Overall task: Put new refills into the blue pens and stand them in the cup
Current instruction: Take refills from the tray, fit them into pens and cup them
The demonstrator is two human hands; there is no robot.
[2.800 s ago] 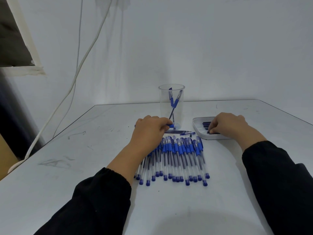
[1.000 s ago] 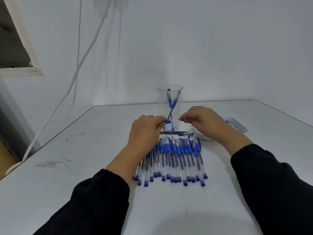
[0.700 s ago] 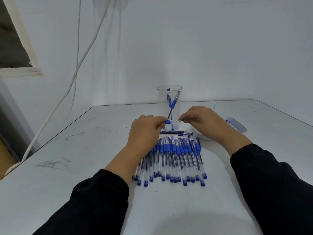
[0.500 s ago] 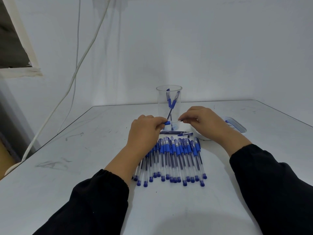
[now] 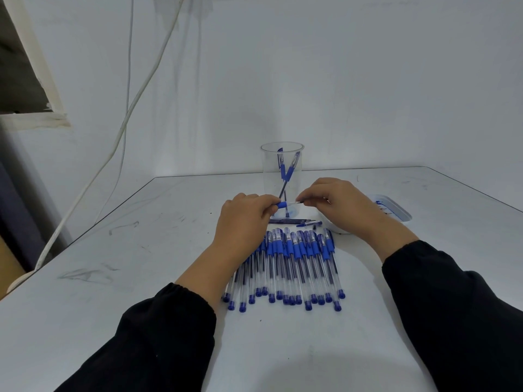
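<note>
My left hand [image 5: 243, 222] grips a blue pen [image 5: 283, 205] by its blue grip section, held level just in front of the cup. My right hand [image 5: 336, 205] pinches the pen's other end; its fingertips hide what they hold there. A clear plastic cup [image 5: 282, 168] stands behind my hands with two blue pens in it. A row of several blue pens [image 5: 294, 264] lies on the table below my hands. A white tray [image 5: 396, 213] sits to the right, mostly hidden by my right hand.
A few loose refills and pen parts [image 5: 294, 222] lie between the cup and the pen row. White cables [image 5: 124, 123] hang down the wall at the left. The grey table [image 5: 141, 250] ends at an edge on the left.
My right hand left the tray and came to the pen held by my left hand. Over the last second both hands have stayed nearly still at the pen.
</note>
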